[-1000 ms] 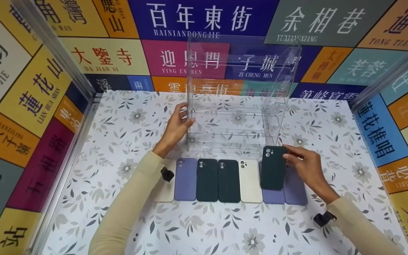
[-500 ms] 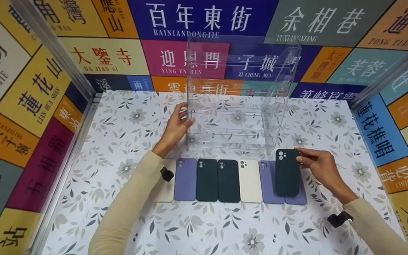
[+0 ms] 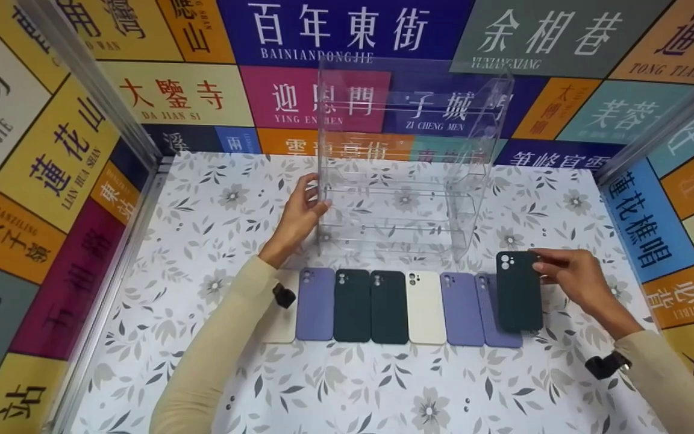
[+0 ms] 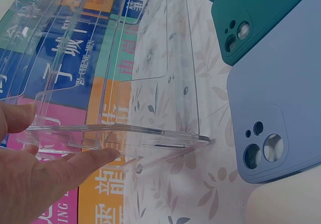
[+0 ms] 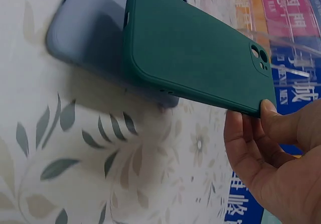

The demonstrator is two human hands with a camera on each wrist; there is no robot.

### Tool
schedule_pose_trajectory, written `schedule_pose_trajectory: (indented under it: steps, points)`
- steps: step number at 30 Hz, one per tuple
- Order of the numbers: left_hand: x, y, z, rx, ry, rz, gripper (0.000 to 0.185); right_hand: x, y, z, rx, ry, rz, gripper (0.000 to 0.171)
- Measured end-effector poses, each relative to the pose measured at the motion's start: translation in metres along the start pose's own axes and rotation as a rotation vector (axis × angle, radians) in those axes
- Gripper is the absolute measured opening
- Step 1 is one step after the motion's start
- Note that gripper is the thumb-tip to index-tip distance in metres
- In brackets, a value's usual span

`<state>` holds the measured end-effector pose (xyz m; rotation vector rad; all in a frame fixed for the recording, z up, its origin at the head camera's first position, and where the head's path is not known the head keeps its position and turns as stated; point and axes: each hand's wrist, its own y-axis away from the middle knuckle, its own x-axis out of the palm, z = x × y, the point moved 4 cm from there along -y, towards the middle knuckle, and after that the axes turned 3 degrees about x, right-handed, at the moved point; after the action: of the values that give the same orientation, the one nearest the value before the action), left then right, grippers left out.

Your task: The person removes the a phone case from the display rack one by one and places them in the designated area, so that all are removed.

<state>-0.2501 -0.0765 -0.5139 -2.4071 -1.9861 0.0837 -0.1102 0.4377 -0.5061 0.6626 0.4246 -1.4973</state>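
Dark green phone case [image 3: 519, 291] up off the table, clear acrylic rack [image 3: 404, 163] steadied.

Biggest first: floral tablecloth [image 3: 202, 199], then the see-through tiered rack standing at the back, left hand [image 3: 299, 218] curled on its left edge. In front, a row of cases [image 3: 407, 307] lying flat. Right hand [image 3: 570, 278] pinching the dark green one by its top edge near the camera cutout, held just above the right end of the row, over a lilac case [image 5: 90, 38]. Looks light, bendy, matte and grippy; probably best pinched along the side rims.
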Motion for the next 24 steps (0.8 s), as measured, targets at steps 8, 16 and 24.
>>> schedule_pose_trajectory:
  steps: [8,16,24]
  points:
    - [-0.001,0.001,0.0,-0.001,0.01,0.003,0.062,-0.019,-0.003,-0.018,0.004,0.051,0.037,0.04]
    - [-0.001,0.001,0.0,0.004,0.014,-0.005,0.06,-0.025,-0.003,-0.04,0.039,0.06,0.082,0.04]
    - [0.0,0.001,0.0,-0.032,0.011,0.002,0.06,-0.019,0.0,-0.059,0.081,0.045,0.128,0.041]
